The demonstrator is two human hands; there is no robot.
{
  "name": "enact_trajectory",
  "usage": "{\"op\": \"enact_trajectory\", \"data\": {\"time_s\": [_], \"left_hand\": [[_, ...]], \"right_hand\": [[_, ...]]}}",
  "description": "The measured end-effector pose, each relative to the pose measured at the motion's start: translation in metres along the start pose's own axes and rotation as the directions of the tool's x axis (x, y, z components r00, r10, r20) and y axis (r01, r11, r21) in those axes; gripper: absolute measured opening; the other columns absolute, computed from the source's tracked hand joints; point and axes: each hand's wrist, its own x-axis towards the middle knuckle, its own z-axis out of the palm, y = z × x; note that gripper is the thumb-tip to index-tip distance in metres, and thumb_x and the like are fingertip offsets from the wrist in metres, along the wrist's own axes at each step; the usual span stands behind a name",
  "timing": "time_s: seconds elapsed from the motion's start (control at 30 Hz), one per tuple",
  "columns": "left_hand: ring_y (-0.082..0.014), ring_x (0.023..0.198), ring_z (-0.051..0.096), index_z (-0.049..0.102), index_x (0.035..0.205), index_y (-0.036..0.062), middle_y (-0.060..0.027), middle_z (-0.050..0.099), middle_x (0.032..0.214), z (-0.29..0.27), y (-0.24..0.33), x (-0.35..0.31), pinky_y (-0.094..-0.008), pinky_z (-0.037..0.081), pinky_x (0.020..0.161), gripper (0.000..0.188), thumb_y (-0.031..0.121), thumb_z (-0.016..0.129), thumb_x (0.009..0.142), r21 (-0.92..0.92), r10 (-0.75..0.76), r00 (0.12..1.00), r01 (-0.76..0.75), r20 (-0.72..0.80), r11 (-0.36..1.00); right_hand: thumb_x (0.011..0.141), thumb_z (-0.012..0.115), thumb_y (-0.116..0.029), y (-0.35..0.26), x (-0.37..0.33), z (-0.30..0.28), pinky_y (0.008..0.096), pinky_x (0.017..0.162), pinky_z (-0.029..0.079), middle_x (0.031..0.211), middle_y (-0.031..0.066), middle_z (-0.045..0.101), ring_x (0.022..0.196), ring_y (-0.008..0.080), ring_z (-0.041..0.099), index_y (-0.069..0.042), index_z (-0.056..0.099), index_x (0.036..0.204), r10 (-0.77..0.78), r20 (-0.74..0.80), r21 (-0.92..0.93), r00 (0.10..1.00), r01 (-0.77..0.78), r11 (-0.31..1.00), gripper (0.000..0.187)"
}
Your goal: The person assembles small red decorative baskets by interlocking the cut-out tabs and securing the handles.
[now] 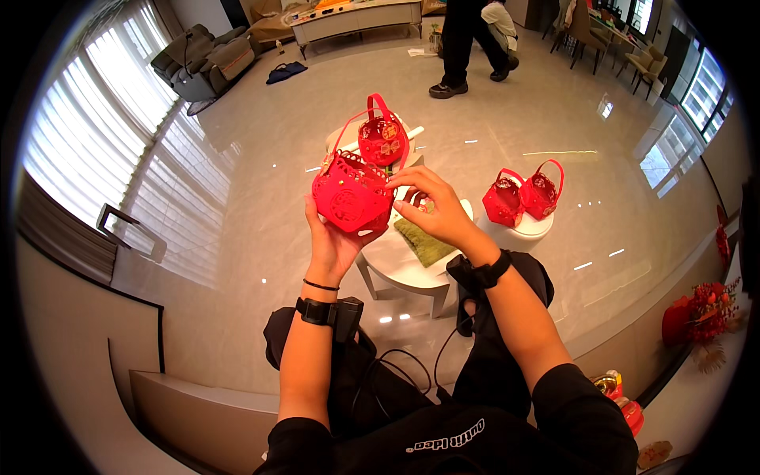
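One red basket (pixel 348 194), held up over the white table (pixel 389 261): left hand (pixel 332 247) cups its base, thumb spread; right hand (pixel 435 210), thumb and forefinger apart, curves beside it, contact unclear. Best cradle steadily, touch that thin-looking wall lightly.

A home, by the look of it a living room open to a dining area; a padded grey-brown recliner (pixel 202 63) sits near tall windows hung with sheer white curtains (pixel 103 95); a long low cabinet (pixel 356 25) stands at the far side; upholstered chairs (pixel 646 63) surround a dining table (pixel 619 35); glossy pale flooring (pixel 253 150) runs throughout; a red floral arrangement (pixel 706 309) decorates the right side.
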Motion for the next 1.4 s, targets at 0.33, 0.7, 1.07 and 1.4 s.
{"op": "enact_trajectory", "data": {"time_s": [0.33, 0.7, 1.07, 1.4], "left_hand": [[-0.0342, 0.128, 0.051, 0.034, 0.148, 0.0132, -0.0127, 0.045, 0.146, -0.007, -0.008, 0.004, -0.0598, 0.047, 0.097, 0.088, 0.079, 0.025, 0.09, 0.038, -0.231, 0.968, 0.228, 0.103, 0.973], [-0.031, 0.139, 0.037, 0.049, 0.14, 0.0115, -0.01, 0.046, 0.146, -0.004, 0.025, 0.027, -0.0452, 0.027, 0.115, 0.048, 0.027, 0.06, 0.096, 0.835, 0.416, 0.8, -0.53, 0.433, 0.149], [-0.0106, 0.097, 0.057, 0.067, 0.093, 0.0034, -0.0022, 0.063, 0.097, -0.031, 0.008, 0.038, -0.026, 0.047, 0.085, 0.008, 0.005, 0.071, 0.087, 0.744, 0.177, 0.956, -0.294, 0.236, 0.599], [-0.0081, 0.087, 0.054, 0.061, 0.09, 0.0043, 0.0006, 0.06, 0.092, -0.013, 0.003, 0.032, -0.0245, 0.046, 0.08, 0.016, 0.005, 0.076, 0.083, 0.706, 0.165, 0.952, -0.303, 0.259, 0.64]], "right_hand": [[0.092, 0.064, -0.009, 0.003, -0.001, 0.002, 0.0226, 0.07, 0.047, 0.084, 0.0037, 0.065, 0.075, 0.0082, 0.058, -0.001, 0.064, 0.099, 0.089, -0.058, 0.088, 0.994, -0.084, 0.993, 0.01], [0.085, 0.063, -0.004, 0.0, 0.006, -0.025, 0.0318, 0.072, 0.045, 0.083, 0.0105, 0.061, 0.077, 0.024, 0.057, -0.002, 0.062, 0.093, -0.037, -0.102, -0.107, 0.994, 0.026, 0.994, 0.007], [0.086, 0.065, -0.008, 0.009, 0.008, -0.019, 0.0318, 0.067, 0.046, 0.081, 0.01, 0.061, 0.075, 0.0216, 0.057, -0.001, 0.063, 0.091, 0.003, -0.049, -0.181, 0.999, -0.012, 0.983, 0.008], [0.083, 0.067, -0.007, 0.011, 0.007, -0.009, 0.0343, 0.07, 0.047, 0.082, 0.0085, 0.064, 0.076, 0.0256, 0.057, -0.004, 0.066, 0.089, -0.088, -0.043, -0.286, 0.995, 0.072, 0.955, 0.007]]}}
